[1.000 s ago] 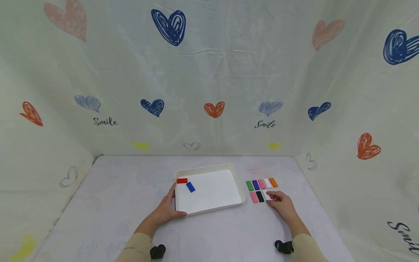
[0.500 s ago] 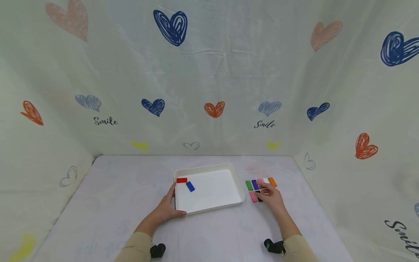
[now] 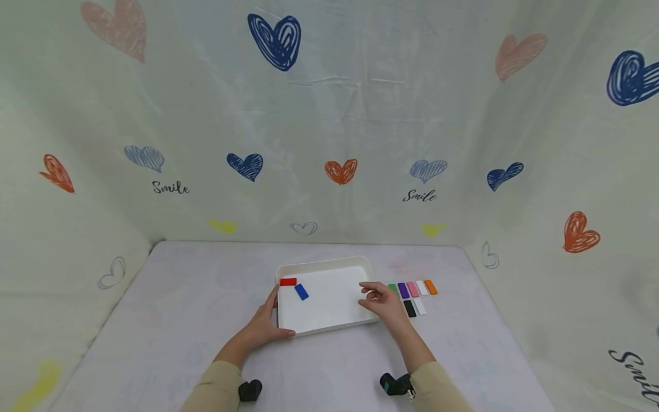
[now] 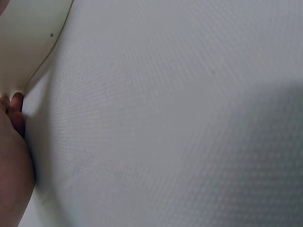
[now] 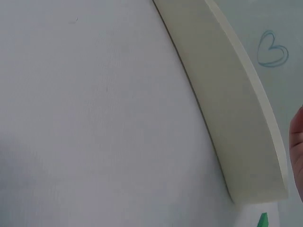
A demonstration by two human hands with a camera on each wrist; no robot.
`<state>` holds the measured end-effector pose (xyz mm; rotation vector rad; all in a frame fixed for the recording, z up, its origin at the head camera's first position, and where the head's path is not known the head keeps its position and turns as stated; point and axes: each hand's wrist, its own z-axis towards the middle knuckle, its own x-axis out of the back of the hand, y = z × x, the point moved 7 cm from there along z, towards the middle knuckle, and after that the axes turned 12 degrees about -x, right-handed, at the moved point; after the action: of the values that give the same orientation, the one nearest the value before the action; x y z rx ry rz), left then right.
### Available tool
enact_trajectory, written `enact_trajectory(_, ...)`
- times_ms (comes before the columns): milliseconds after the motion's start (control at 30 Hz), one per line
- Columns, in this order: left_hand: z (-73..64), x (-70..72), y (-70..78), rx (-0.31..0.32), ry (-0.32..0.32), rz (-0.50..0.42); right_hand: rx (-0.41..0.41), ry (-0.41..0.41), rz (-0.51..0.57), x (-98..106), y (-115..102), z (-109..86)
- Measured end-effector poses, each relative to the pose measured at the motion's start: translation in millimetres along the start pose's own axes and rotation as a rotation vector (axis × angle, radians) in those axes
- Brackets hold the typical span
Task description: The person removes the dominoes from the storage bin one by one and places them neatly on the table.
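In the head view my left hand (image 3: 261, 329) grips the left end of a shallow white tray (image 3: 329, 330), thumb at the near side and fingers along the left wall. Inside the tray lie a red block (image 3: 288, 281) and a blue block (image 3: 301, 292), small and flat. Over the tray's right rim reaches my right hand (image 3: 385, 302), thumb and fingers apart with nothing visible between them. Beyond that hand, two rows of similar blocks lie on the table, among them a black one (image 3: 409, 308) and a white one (image 3: 420, 306); the hand hides part of them.
A white cloth-covered table (image 3: 329, 372) carries everything. The back row holds purple (image 3: 403, 290), pink (image 3: 413, 289) and orange (image 3: 431, 286) blocks, among others. A curtain (image 3: 329, 114) printed with hearts hangs behind.
My right hand has moved left from the white block in the front row to over the tray's right side. That white block now shows uncovered. My left hand stays on the tray.
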<state>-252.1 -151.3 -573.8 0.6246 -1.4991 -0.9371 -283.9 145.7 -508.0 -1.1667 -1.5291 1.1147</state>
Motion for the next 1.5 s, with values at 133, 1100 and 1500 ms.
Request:
enact_trajectory(133,0.1,0.5,-0.2,0.004,-0.005,0.008,0.035,-0.064,0.011,-20.2,-12.1,-1.4)
enact_trajectory(1100,1.4,0.7,-1.7,-0.018,-0.016,-0.010,-0.073,-0.249,-0.147,-121.2,14.7,60.3)
enact_trajectory(1500,-1.7,2.9,4.7,-0.018,-0.013,-0.008,-0.091,-0.196,-0.276,-132.0,22.2,83.5)
